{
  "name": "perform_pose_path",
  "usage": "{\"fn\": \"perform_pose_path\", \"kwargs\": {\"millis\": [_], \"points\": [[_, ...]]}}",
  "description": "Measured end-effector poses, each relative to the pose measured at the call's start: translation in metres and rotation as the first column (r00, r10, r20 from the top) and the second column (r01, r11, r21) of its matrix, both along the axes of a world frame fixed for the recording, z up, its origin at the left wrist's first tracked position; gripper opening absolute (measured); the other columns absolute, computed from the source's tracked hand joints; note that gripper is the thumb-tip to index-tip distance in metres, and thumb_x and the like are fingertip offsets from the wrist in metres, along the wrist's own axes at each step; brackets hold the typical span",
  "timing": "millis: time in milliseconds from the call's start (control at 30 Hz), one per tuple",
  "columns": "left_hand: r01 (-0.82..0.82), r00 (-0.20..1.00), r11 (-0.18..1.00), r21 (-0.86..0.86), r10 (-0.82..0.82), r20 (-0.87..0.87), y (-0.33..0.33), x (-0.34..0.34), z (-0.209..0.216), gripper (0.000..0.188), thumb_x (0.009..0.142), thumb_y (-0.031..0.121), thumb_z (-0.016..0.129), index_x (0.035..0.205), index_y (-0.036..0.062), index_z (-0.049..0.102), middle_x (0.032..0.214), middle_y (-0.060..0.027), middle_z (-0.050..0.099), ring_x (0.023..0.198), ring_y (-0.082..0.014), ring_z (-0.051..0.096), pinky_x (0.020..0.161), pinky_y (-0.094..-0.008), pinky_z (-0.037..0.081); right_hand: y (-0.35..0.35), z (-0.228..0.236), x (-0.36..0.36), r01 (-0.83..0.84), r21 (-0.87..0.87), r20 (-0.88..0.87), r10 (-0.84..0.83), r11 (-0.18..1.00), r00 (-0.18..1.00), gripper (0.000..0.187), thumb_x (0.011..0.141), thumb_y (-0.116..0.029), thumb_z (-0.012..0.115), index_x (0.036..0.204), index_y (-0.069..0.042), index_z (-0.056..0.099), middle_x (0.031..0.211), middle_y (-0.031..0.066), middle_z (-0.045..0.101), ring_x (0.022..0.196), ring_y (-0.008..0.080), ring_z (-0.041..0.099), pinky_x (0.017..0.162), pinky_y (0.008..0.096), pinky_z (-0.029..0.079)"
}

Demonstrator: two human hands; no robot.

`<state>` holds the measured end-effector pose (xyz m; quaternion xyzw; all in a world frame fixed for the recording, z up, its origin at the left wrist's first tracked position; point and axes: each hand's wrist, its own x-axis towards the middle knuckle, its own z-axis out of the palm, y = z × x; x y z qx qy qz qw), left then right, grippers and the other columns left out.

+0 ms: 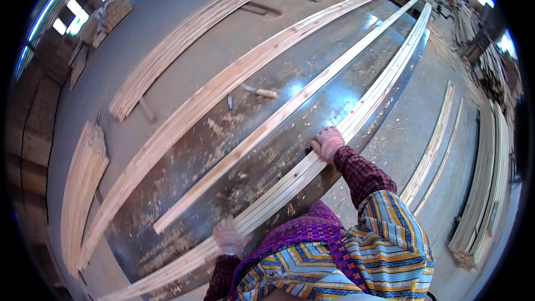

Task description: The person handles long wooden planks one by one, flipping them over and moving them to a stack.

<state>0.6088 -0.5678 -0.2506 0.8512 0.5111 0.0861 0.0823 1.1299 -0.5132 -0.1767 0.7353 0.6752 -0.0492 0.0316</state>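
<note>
Left hand (pixel 229 238) and right hand (pixel 327 142), grip clamped on long pale wooden slats (pixel 356 116), sawdust-strewn metal table (pixel 334 72)

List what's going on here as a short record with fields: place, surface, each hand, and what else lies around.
place: a woodworking shop
surface: long metal table strewn with sawdust
left hand: resting on a bundle of long wooden slats at the table's near edge
right hand: gripping the same bundle farther along
also on table: single slat, wider plank, small wooden-handled tool
floor: more slat stacks
</note>
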Motion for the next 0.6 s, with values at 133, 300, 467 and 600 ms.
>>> {"fn": "perform_pose_path", "kwargs": {"millis": [133,300,467,600], "points": [[-0.053,0.979,0.994,-0.097,0.032,-0.202,0.004,0.026,0.047,0.107,0.056,0.063,0.087,0.138,0.0024,0.054,0.125,-0.0129,0.061,0.117,-0.0302,0.057,0.102,-0.0426,0.043,-0.005,-0.010,0.006,-0.010,0.043,-0.017,0.010,0.999,1.000,0.035,0.100,-0.039,0.048,0.094,-0.019,0.076,0.094,0.0066,0.072,0.101,0.0304,0.065,0.094,0.0447,0.046],[-0.180,0.939,0.958,-0.222,0.100,-0.329,0.008,0.040,0.061,0.113,0.058,0.059,0.089,0.146,0.0021,0.046,0.133,-0.0158,0.058,0.123,-0.0329,0.055,0.106,-0.0426,0.041,-0.006,0.002,0.005,0.004,0.009,-0.033,-0.003,1.000,0.999,0.036,0.100,-0.041,0.048,0.093,-0.019,0.076,0.091,0.0073,0.072,0.101,0.0287,0.065,0.093,0.0429,0.044],[-0.076,0.990,0.979,-0.188,0.051,-0.130,0.007,0.070,0.073,0.116,0.056,0.059,0.087,0.145,0.0005,0.044,0.126,-0.0182,0.057,0.123,-0.0352,0.053,0.108,-0.0434,0.038,-0.010,-0.003,0.005,-0.017,0.005,-0.051,0.017,1.000,0.999,0.039,0.101,-0.043,0.048,0.093,-0.018,0.077,0.092,0.0080,0.073,0.102,0.0288,0.065,0.096,0.0427,0.044],[-0.029,0.980,0.988,-0.154,-0.002,-0.198,0.004,0.076,0.054,0.112,0.059,0.065,0.083,0.144,0.0016,0.047,0.123,-0.0160,0.059,0.118,-0.0350,0.054,0.108,-0.0460,0.038,-0.009,-0.001,0.003,0.052,-0.032,-0.084,-0.055,0.998,0.995,0.041,0.100,-0.045,0.049,0.095,-0.017,0.079,0.094,0.0087,0.073,0.104,0.0294,0.065,0.099,0.0428,0.043]]}}
